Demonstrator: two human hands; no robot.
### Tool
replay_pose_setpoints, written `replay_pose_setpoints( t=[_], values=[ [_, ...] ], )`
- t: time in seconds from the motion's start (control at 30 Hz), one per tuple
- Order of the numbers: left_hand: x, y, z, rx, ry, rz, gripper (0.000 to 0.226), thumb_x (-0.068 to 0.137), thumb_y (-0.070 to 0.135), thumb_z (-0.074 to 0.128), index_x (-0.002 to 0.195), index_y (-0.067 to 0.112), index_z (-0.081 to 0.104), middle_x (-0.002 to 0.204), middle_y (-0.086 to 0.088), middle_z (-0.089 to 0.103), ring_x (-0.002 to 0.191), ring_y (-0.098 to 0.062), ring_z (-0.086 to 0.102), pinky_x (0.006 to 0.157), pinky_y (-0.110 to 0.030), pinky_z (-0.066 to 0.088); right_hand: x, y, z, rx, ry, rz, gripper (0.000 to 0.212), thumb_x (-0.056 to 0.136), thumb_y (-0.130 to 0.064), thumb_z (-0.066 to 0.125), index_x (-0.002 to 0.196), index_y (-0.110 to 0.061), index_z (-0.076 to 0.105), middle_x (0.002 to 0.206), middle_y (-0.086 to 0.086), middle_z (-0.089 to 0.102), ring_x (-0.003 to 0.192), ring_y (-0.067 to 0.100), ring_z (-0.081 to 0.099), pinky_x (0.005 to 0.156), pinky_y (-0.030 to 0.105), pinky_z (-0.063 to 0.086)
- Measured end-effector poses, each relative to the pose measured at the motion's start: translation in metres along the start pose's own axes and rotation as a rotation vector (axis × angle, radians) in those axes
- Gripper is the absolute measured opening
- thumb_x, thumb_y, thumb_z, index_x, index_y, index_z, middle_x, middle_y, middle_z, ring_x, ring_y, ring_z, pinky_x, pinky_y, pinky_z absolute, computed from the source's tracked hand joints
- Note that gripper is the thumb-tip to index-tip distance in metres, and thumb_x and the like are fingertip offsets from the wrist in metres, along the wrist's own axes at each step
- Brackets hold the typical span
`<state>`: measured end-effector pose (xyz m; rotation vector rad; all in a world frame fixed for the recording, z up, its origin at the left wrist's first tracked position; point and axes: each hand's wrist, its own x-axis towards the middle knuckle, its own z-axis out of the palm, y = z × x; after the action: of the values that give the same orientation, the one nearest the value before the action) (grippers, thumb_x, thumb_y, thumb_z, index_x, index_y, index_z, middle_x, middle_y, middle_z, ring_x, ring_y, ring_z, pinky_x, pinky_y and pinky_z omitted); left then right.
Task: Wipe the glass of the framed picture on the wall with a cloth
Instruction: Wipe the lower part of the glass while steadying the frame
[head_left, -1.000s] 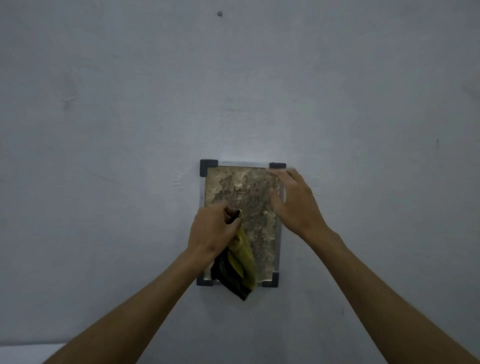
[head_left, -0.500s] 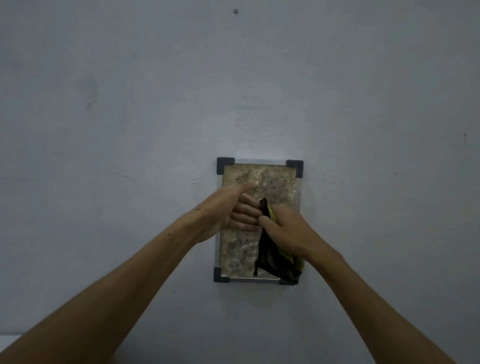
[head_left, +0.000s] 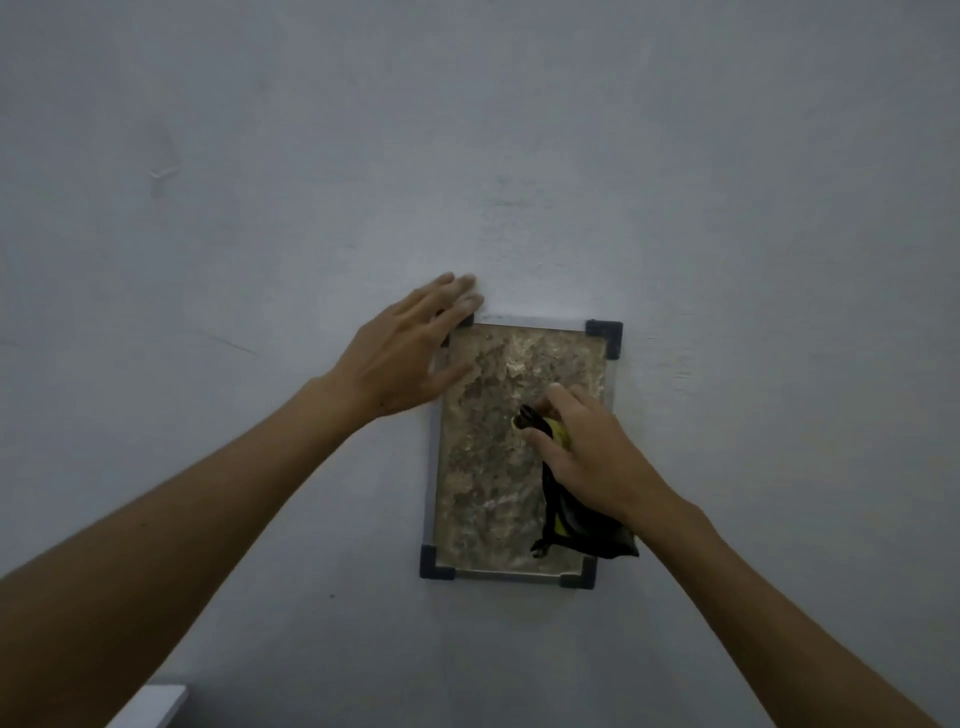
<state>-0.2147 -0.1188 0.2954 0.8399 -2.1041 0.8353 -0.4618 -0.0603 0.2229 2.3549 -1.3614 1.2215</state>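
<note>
The frame (head_left: 519, 452) hangs flat on the wall (head_left: 675, 182), its long axis vertical, glass (head_left: 483, 467) facing the person; the right hand (head_left: 587, 457) is curled round a bunched black-and-yellow cloth (head_left: 576, 525) and presses it against the right half of the glass at about mid-height, a tail of cloth hanging toward the lower right corner; the left hand (head_left: 405, 353) lies flat with straight fingers over the upper left corner, half on the frame and half on the wall, holding nothing, apparently bracing the frame. From the cloth, most of the unwiped pane lies to the left and above, with a shorter strip below; the right hand is the nearer one to all of it. Strokes would likely best run up and down the long axis, working leftward; the braced corner will need the left hand to shift before the cloth can reach it.
</note>
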Motion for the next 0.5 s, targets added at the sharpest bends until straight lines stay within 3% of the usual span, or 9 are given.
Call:
replay_pose_setpoints(
  t=[0.07, 0.17, 0.27, 0.37, 0.5],
  values=[
    [-0.011, -0.005, 0.008, -0.016, -0.019, 0.036, 0.083, 0.097, 0.059, 0.049, 0.161, 0.019, 0.015, 0.169, 0.001, 0.013, 0.156, -0.014, 0.007, 0.124, -0.044, 0.024, 0.003, -0.002, 0.004, -0.092, 0.047, -0.065, 0.017, 0.099, -0.035, 0.063, 0.109, -0.024, 0.054, 0.111, -0.007, 0.052, 0.094, 0.013, 0.054, 0.074, 0.033, 0.053],
    [-0.013, -0.009, 0.007, -0.082, -0.058, 0.038, 0.098, 0.091, 0.06, 0.061, 0.162, 0.023, 0.004, 0.17, 0.006, 0.006, 0.156, -0.01, 0.0, 0.127, -0.043, 0.015, 0.011, -0.009, 0.009, -0.242, 0.192, -0.163, 0.021, 0.096, -0.036, 0.067, 0.111, -0.023, 0.06, 0.112, -0.009, 0.056, 0.088, 0.009, 0.056, 0.063, 0.027, 0.054],
    [-0.01, -0.011, 0.01, -0.134, -0.063, 0.018, 0.104, 0.087, 0.058, 0.069, 0.162, 0.025, 0.006, 0.169, 0.009, 0.005, 0.155, -0.008, -0.002, 0.127, -0.041, 0.011, 0.017, -0.007, 0.02, -0.342, 0.285, -0.254, 0.02, 0.091, -0.03, 0.072, 0.105, -0.019, 0.063, 0.105, -0.005, 0.06, 0.09, 0.011, 0.057, 0.058, 0.021, 0.051],
    [-0.01, -0.01, 0.016, -0.167, -0.055, -0.017, 0.104, 0.084, 0.055, 0.074, 0.162, 0.026, 0.011, 0.169, 0.01, 0.007, 0.155, -0.007, -0.002, 0.127, -0.042, 0.01, 0.007, 0.003, 0.042, -0.365, 0.333, -0.314, 0.016, 0.093, -0.027, 0.068, 0.102, -0.015, 0.063, 0.1, -0.001, 0.061, 0.089, 0.015, 0.057, 0.058, 0.026, 0.052],
    [-0.01, -0.011, 0.016, -0.211, -0.061, -0.048, 0.105, 0.08, 0.05, 0.079, 0.161, 0.027, 0.016, 0.169, 0.011, 0.009, 0.155, -0.006, -0.001, 0.127, -0.041, 0.009, -0.011, 0.018, 0.059, -0.382, 0.217, -0.403, 0.017, 0.098, -0.028, 0.062, 0.108, -0.014, 0.064, 0.101, -0.001, 0.06, 0.09, 0.016, 0.054, 0.06, 0.033, 0.053]
  ],
)
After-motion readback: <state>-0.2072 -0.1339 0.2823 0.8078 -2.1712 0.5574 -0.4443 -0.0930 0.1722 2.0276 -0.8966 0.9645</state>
